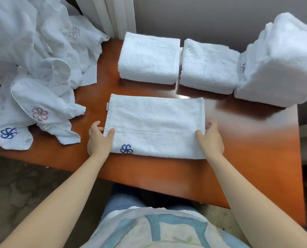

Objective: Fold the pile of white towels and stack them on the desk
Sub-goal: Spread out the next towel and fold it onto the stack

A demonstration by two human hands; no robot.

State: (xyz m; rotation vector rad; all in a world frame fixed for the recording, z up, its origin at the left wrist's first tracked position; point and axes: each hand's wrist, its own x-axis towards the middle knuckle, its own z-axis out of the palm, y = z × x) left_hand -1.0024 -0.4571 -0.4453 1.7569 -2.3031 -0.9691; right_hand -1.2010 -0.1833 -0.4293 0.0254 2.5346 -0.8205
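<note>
Near edge: both forearms reach in over the orange-brown wooden table. The left hand grips the left short edge of a white terry towel, thumb on top and fingers tucked at the edge. The right hand grips the right short edge the same way. Neither hand is free.

The towel lies flat on the table just ahead of the person, centre front, apparently already folded at least once, since the near edge looks doubled. A blue embroidered pinwheel emblem sits at its near-left corner, and a small sewn label sticks out at the far-left edge.

Mid-left: a crumpled pile of unfolded white towels spills over the left end of the table, with blue and pink emblems showing.

Far: three stacks of folded white towels stand in a row along the back. The left stack and middle stack are low; the right stack is much taller.

Progress (judgement): well under way but not near the end. Three stacks are built and one towel is mid-fold, but the pile on the left is still sizeable. The towel in hand needs at least one more fold to match the stacked ones, then placing.

Orientation: the towel's long axis runs left to right, parallel to the near table edge, with its short edges in the hands. The next fold likely brings one short edge across to the other.
</note>
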